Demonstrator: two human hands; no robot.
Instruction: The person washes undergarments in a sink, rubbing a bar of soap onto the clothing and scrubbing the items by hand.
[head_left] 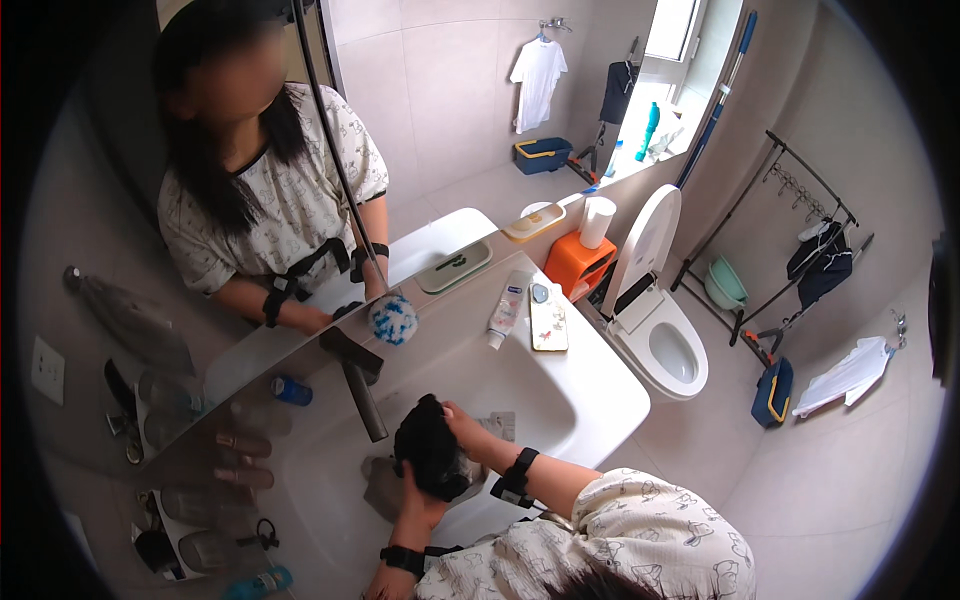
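A bunched black cloth (428, 440) is held up over the white sink basin (330, 510), close to the dark faucet (365, 400). My left hand (424, 505) grips it from below, on the near side. On its right side, my right hand (466, 430) has its fingers closed on the fabric. The folds hide most of my fingertips. Under the black cloth, a greyish cloth (383, 487) lies in the basin, partly covered by my hands.
A tube (510, 308) and a phone (548, 318) lie on the counter's right side. Bottles (245, 460) and a blue can (291, 391) stand to the left. A blue-white pompom (393, 320) sits by the mirror. The toilet (670, 345) and an orange holder (577, 265) are farther right.
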